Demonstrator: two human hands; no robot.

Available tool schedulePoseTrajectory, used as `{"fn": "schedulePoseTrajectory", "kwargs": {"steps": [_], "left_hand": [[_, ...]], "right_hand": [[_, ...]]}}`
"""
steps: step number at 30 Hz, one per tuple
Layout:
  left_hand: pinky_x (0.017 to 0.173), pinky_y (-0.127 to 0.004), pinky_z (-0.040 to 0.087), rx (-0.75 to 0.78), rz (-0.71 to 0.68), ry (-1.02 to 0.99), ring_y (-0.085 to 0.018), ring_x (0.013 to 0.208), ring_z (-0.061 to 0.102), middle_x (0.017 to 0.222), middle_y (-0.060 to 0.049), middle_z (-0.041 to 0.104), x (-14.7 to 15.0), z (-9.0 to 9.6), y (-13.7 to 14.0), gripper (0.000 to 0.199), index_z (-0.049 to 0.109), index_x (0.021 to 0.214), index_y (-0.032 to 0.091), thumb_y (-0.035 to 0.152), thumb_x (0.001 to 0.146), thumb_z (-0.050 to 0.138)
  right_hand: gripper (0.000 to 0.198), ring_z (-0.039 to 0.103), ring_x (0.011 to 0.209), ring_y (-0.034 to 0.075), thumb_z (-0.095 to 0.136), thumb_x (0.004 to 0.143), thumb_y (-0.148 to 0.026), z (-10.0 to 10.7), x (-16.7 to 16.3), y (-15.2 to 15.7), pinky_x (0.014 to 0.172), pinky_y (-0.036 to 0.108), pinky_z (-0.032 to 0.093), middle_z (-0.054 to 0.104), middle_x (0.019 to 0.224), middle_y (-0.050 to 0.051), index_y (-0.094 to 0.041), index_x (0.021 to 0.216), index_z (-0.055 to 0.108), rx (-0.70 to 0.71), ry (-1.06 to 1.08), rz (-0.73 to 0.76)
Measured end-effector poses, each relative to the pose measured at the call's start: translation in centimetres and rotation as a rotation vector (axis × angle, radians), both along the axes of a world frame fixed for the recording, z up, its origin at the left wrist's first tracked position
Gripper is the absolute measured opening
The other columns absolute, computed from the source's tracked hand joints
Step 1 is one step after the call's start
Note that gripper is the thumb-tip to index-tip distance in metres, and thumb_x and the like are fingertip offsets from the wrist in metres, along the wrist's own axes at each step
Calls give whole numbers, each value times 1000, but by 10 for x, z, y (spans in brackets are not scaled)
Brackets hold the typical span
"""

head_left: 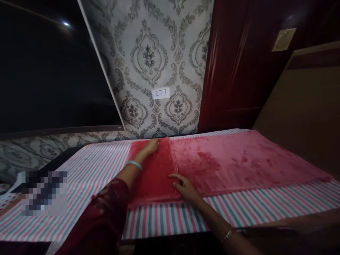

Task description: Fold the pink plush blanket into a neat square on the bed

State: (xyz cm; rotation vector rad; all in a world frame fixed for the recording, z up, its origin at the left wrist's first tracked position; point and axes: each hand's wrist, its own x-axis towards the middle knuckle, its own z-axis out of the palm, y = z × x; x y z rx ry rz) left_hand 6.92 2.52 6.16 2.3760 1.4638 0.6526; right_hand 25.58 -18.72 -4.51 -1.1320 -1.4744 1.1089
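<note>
Right of the TV lies the red cloth. The left hand is by its far edge, grip unclear; the right hand, fingers loosely parted, is by the ridge. Best smooth evenly, edges aligned. Its long axis runs sideways, darker end TV-ward.

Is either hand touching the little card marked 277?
No: the left hand and right hand are both at the red fabric, below the card on the wallpaper.
</note>
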Motion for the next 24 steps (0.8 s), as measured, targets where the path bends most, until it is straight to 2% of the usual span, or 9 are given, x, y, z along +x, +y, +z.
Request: {"fn": "schedulePoseTrajectory", "kwargs": {"steps": [3, 6, 8, 10, 12, 15, 20, 24], "left_hand": [[104, -41, 50, -45, 36, 28, -29, 115, 67, 118, -14, 76, 18, -4, 44, 39, 74, 115, 15, 18, 80, 55], [97, -36, 51, -103, 44, 51, -28, 107, 68, 104, -12, 78, 28, -11, 76, 26, 76, 96, 18, 19, 78, 58], [88, -32, 52, -154, 31, 66, -25, 94, 69, 87, -8, 77, 32, -17, 91, 14, 74, 79, 20, 22, 75, 61], [75, -29, 52, -212, 17, 80, -22, 77, 66, 69, -4, 70, 33, -22, 102, 8, 68, 65, 21, 25, 72, 64], [66, -28, 49, -258, 8, 82, -19, 65, 59, 59, 0, 61, 35, -27, 109, 12, 62, 60, 21, 27, 69, 67], [61, -27, 45, -279, 3, 53, -17, 61, 54, 60, 2, 57, 36, -35, 113, 16, 58, 61, 22, 30, 70, 68], [69, -27, 45, -201, 52, -24, -17, 71, 54, 70, 2, 56, 41, -56, 105, 16, 52, 70, 22, 31, 79, 61], [75, -28, 44, -139, 78, -65, -17, 76, 53, 75, 3, 55, 42, -68, 99, 15, 52, 76, 21, 32, 84, 58]], "right_hand": [[46, 66, 115, 27, 57, 79, -30, 3, -2, -5, 103, 45, 49, 73, 125, 7, -22, 122, 74, 4, -21, -25], [44, 65, 119, 27, 56, 79, -29, 5, -4, -9, 108, 46, 47, 72, 126, 8, -22, 119, 75, 22, -23, -48], [43, 65, 120, 27, 56, 80, -28, 5, -6, -10, 108, 45, 47, 73, 126, 9, -23, 117, 75, 18, -18, -57], [42, 65, 120, 26, 56, 80, -27, 4, -8, -12, 108, 45, 47, 73, 125, 9, -24, 117, 76, 12, -11, -69], [41, 66, 118, 26, 55, 81, -28, 2, -9, -13, 108, 44, 48, 73, 124, 9, -24, 117, 75, 2, 0, -77], [40, 66, 119, 26, 56, 83, -29, 0, -9, -15, 108, 43, 47, 72, 125, 9, -24, 118, 75, -23, 11, -74], [43, 63, 126, 26, 55, 86, -27, -1, -4, -18, 110, 43, 47, 70, 131, 7, -26, 124, 73, -93, 20, -17], [42, 66, 120, 27, 57, 83, -27, -1, -5, -18, 107, 45, 49, 73, 127, 7, -26, 121, 76, -109, 19, -61]]}}
